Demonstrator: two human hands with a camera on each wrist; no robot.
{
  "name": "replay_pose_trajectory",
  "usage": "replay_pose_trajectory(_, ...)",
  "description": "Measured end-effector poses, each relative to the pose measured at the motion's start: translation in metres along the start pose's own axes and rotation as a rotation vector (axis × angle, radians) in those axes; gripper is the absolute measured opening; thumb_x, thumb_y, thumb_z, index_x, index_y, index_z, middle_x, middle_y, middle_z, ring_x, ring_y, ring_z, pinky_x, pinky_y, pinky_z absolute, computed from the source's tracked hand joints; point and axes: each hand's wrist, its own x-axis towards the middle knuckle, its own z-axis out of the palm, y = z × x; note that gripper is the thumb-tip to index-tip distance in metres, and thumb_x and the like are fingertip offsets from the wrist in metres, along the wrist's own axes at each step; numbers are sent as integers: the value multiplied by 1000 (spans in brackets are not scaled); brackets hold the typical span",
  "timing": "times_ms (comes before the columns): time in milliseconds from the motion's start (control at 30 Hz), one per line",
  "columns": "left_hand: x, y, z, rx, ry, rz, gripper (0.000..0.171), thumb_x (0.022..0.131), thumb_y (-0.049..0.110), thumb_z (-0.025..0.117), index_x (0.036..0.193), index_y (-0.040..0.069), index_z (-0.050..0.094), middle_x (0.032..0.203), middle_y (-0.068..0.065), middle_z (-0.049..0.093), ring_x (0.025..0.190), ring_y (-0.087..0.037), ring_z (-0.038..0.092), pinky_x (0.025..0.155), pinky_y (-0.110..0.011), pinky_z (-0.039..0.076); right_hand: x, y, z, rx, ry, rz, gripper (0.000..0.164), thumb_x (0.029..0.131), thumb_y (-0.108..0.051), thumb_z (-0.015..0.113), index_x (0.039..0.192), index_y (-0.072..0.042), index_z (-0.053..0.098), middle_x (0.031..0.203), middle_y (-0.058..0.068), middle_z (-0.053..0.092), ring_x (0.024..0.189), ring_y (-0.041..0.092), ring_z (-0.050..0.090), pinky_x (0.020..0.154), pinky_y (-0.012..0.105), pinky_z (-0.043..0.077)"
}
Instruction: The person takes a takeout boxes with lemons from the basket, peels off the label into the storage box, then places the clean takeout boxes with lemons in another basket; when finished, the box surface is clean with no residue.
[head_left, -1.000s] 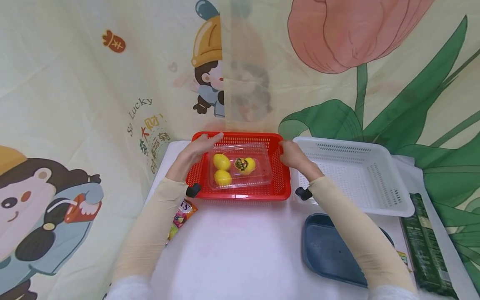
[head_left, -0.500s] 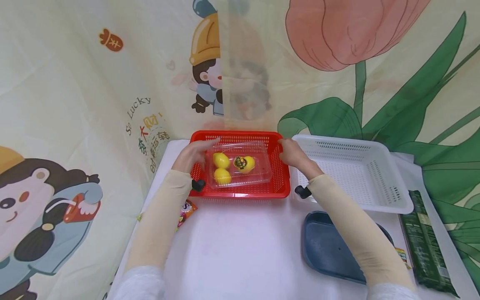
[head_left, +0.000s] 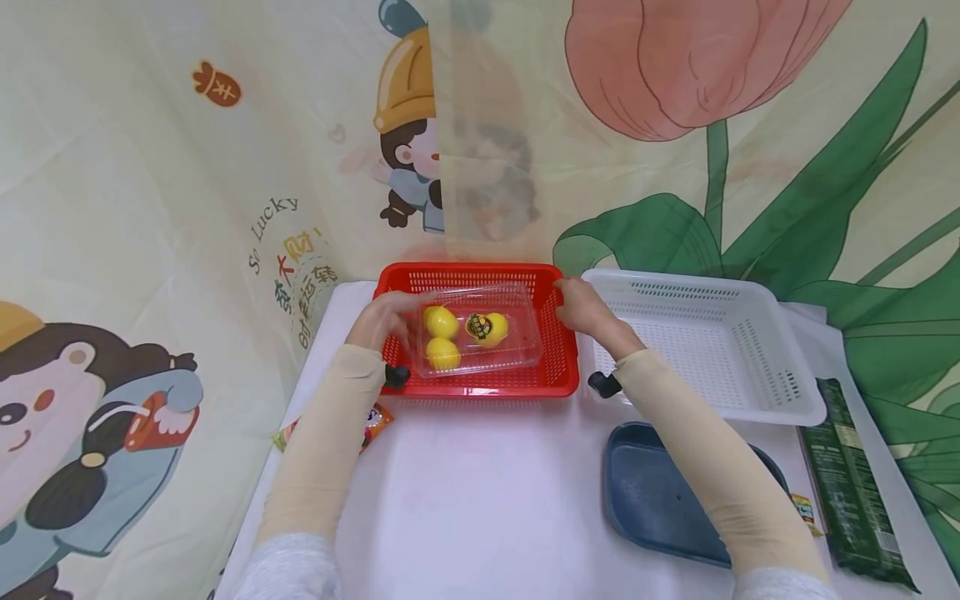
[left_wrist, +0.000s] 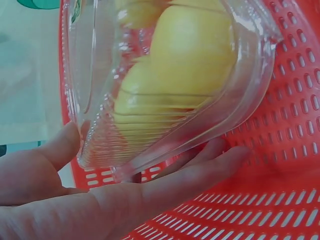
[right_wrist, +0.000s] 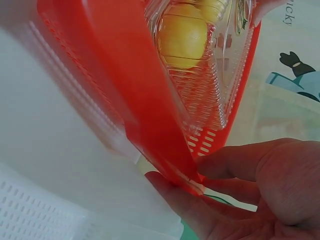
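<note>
A clear plastic box (head_left: 510,355) with three yellow lemons (head_left: 441,321) lies inside the red basket (head_left: 480,391). One lemon bears a dark round label. My left hand (head_left: 381,320) is at the box's left end. In the left wrist view, thumb and fingers (left_wrist: 190,170) pinch the box's edge, the thumb on one side and the fingers underneath. My right hand (head_left: 587,310) grips the basket's right rim. The right wrist view shows its thumb and fingers (right_wrist: 235,160) on either side of the red rim. Some left fingertips are hidden behind the box.
Just right of the red basket stands a white basket (head_left: 705,350). A dark blue tray (head_left: 660,500) lies below it, partly under my right arm. At the far right is a long green packet (head_left: 855,492). A colourful snack bag (head_left: 375,423) lies partly behind my left forearm.
My left hand has come down from the basket's upper left rim to the left end of the plastic box. My right hand stays on the basket's rim.
</note>
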Motion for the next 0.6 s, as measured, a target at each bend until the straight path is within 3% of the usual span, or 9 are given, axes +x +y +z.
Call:
replay_pose_trajectory(167,-1,1,2,-20,18,6,91,97,57,57,161,11,13,164,-18,22,149,-41,27,117,-65,31,1,0,1,-13,6,5,47,95,4,56,141,8,51,125,25,63,96,32,65,83,43,63)
replay_pose_trajectory(433,2,-2,6,-53,-6,41,80,94,61,58,155,19,28,151,-7,40,137,-30,44,112,-62,41,0,1,2,-24,6,5,43,95,4,56,137,9,53,123,26,64,92,32,65,80,41,63)
replay_pose_trajectory(600,4,-3,7,-69,-46,67,77,95,61,56,153,17,29,145,-6,44,134,-29,48,114,-60,40,1,1,2,-18,13,2,42,95,4,57,137,9,54,122,26,64,91,31,65,79,41,63)
